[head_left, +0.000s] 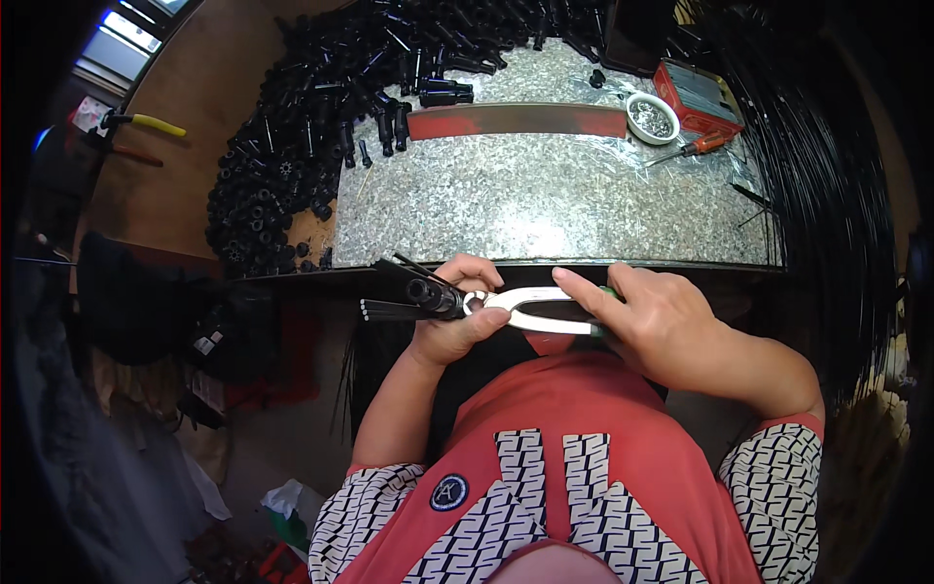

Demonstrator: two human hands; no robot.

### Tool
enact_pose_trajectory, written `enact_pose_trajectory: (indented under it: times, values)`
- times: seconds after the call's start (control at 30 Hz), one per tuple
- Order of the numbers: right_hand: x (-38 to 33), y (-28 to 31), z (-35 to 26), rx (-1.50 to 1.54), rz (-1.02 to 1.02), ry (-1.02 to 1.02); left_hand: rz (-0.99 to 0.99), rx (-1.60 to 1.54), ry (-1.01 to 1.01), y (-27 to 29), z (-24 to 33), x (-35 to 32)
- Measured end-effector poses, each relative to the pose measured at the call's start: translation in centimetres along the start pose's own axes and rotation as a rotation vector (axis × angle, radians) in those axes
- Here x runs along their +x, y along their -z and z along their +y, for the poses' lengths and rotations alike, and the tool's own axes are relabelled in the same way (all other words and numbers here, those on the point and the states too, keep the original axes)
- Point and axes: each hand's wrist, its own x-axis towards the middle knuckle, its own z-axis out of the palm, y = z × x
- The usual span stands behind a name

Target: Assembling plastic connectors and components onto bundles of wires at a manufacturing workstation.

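While RH grips pincers, badge shows ltrs

The pincers look like smooth, bright metal, the tubular black piece like glossy plastic. The counter has a polished, speckled stone-like face that throws back a white glare. The heaped black parts seem shiny plastic; the bowl is smooth and glossy, its small bits metallic. The shirt is matt cloth, the side panel wood-like, the long black strands slick and plastic-looking
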Motion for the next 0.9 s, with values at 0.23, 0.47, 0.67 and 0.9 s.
enact_pose_trajectory:
  times: [0.23, 0.47, 0.67, 0.9]
  values:
    - [1.0, -1.1, 3.7, 0.129, -0.027, -0.260, 0.061, -0.217, -0.174, 2.3, 1.2, 0.7]
    - [0.7, -4.0, 3.0, -0.072, 0.324, -0.162, 0.242, -0.439, -0.344, 6.0, 4.7, 0.1]
    - [-1.4, -10.0, -1.4, 1.094, -0.313, 0.029, 0.208, -0.662, -0.393, 5.5, 6.4, 0.7]
    - [-1.2, -6.8, -1.3, 1.723, 0.381, -0.098, 0.434, -1.077, -0.180, -0.3, 6.6, 0.5]
